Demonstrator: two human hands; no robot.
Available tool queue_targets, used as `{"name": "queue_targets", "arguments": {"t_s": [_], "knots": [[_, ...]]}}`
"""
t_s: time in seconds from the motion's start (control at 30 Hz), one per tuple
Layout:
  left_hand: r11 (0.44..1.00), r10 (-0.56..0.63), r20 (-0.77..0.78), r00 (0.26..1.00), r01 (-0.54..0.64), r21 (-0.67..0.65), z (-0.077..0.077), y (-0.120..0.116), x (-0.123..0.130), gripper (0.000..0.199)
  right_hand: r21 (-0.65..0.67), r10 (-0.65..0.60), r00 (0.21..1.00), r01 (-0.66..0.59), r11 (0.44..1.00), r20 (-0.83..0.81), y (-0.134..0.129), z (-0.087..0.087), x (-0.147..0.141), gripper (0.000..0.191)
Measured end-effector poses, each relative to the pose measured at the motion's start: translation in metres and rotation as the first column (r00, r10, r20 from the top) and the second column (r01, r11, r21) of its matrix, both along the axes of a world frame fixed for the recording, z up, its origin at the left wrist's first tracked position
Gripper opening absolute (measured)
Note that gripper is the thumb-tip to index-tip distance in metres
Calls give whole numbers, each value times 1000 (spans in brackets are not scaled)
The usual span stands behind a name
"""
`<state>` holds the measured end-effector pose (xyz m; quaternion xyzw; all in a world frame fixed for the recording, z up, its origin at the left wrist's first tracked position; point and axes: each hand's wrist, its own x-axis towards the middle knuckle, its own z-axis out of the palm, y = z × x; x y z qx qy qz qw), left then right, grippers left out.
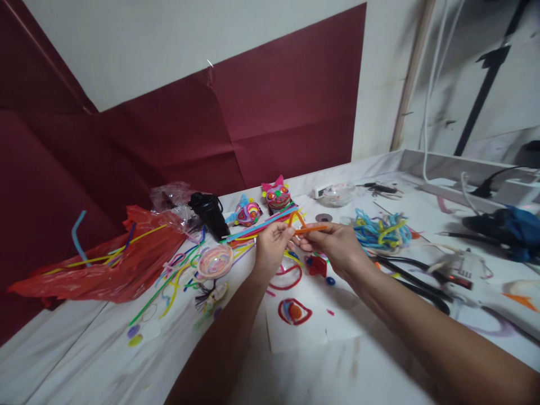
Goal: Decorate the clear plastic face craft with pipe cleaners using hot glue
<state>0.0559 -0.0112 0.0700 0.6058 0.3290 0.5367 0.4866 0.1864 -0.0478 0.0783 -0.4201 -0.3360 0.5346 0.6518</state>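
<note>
An orange pipe cleaner (297, 217), bent to a point at its top, is held between my two hands above the table. My left hand (272, 247) pinches its left part. My right hand (331, 241) is closed on the right part, where an orange length lies almost level across the fingers. Below them, on a white sheet (291, 336), lies a red eye-shaped outline (295, 311) with an orange round piece inside. A red curved outline (290, 277), a red piece (317, 265) and a blue ring (331, 280) are just under my hands.
Two colourful decorated heads (277, 194) stand at the back. To the left are a red plastic bag (139, 253), a black object (210, 215) and a pink-rimmed bowl (215, 261). Blue and yellow strands (382, 230), black-handled pliers (411, 275) and a white glue gun (481, 287) lie right.
</note>
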Motion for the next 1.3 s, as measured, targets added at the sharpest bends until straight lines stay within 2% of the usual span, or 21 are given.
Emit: {"name": "queue_targets", "arguments": {"t_s": [0.17, 0.3, 0.47, 0.77, 0.93, 1.07, 1.2, 1.3], "knots": [[996, 88, 13, 996, -88, 8, -2, -2, 2, 25, 30, 26, 999, -27, 999, 36, 0, -3, 2, 15], [994, 110, 3, 994, -110, 23, -4, -2, 2, 23, 25, 44, 999, -45, 999, 20, -2, -2, 3, 15], [993, 109, 2, 994, -109, 50, -3, -3, 2, 19, 9, 60, 998, -60, 998, -12, -3, 0, 3, 22], [993, 116, 78, 990, -114, -28, 1, -7, 6, 25, 33, 86, 996, -86, 996, -7, 0, -4, 3, 29], [994, 79, 151, 985, -66, -90, 0, -9, 7, 32, 52, 65, 997, -63, 997, -29, 1, -4, 1, 32], [995, 40, 82, 996, -32, -97, -2, -11, 7, 31, 68, 49, 999, -48, 997, -9, 1, -4, 3, 34], [994, 93, -7, 996, -93, -59, -5, -12, 6, 32, 45, 97, 995, -97, 994, 9, 0, -6, 3, 32], [991, 111, 16, 994, -110, -75, -7, -12, 7, 34, 29, 98, 995, -98, 995, 1, 0, -7, 2, 28]]}}
